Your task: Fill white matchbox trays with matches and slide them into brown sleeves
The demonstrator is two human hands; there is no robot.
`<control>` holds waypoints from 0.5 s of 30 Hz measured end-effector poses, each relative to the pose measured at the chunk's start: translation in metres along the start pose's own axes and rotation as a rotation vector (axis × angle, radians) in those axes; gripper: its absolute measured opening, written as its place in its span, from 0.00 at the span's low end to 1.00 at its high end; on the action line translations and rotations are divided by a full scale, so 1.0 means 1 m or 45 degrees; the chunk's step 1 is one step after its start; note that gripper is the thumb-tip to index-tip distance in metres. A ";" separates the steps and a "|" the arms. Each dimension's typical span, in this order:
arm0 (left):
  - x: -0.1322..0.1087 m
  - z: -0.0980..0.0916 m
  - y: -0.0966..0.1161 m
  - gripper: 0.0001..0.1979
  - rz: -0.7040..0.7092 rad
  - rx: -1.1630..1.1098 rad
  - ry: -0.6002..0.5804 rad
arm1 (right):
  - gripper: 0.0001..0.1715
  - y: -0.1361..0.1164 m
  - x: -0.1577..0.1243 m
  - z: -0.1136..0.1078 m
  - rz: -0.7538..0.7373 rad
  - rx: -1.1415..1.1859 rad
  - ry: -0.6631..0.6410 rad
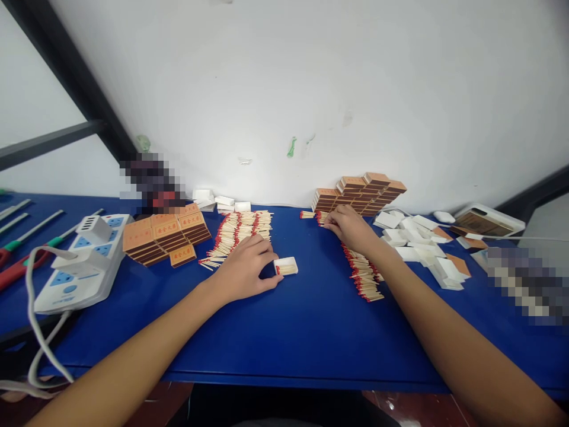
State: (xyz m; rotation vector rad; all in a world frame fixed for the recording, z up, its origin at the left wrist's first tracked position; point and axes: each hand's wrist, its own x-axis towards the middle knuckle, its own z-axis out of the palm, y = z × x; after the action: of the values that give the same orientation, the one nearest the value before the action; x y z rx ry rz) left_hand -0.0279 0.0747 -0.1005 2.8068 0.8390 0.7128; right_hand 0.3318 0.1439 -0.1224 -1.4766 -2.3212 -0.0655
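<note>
Between the thumb and fingers of my left hand (246, 270) is a white matchbox tray (291, 261) lying on the blue table, with some red-tipped matches inside. My right hand (349, 225) reaches to the far end of a long row of loose matches (367, 281), its fingertips pinched at the red heads there; how many it grips is hidden. A small group of matches (306, 214) lies just left of those fingertips. Behind my left hand spreads a wide heap of matches (242, 228), partly covered by the hand.
Stacked orange matchboxes stand at left (164, 231) and against the wall at right (360, 193). White trays (418, 240) lie piled right of my right forearm, others (216, 200) at the back. A power strip (89, 261) with cables and red-handled tools (33, 264) occupy the left side.
</note>
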 end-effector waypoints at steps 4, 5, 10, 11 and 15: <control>0.000 0.000 0.000 0.12 0.006 0.002 0.003 | 0.10 -0.008 0.001 -0.006 -0.013 0.035 -0.003; 0.000 0.000 0.000 0.12 0.006 0.005 0.004 | 0.10 -0.014 0.001 -0.009 -0.025 0.049 0.007; 0.000 0.001 0.000 0.11 -0.002 0.022 0.006 | 0.10 -0.077 -0.010 -0.026 -0.157 0.202 0.041; 0.000 0.001 -0.001 0.11 -0.003 0.026 0.008 | 0.10 -0.093 -0.013 -0.028 -0.203 0.225 0.029; 0.000 0.002 -0.002 0.12 -0.003 0.050 0.004 | 0.13 -0.145 -0.023 -0.028 -0.352 0.063 -0.058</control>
State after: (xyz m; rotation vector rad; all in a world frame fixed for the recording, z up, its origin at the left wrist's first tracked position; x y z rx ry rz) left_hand -0.0279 0.0763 -0.1030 2.8389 0.8662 0.7079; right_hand 0.2205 0.0528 -0.0800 -1.1361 -2.5300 -0.0490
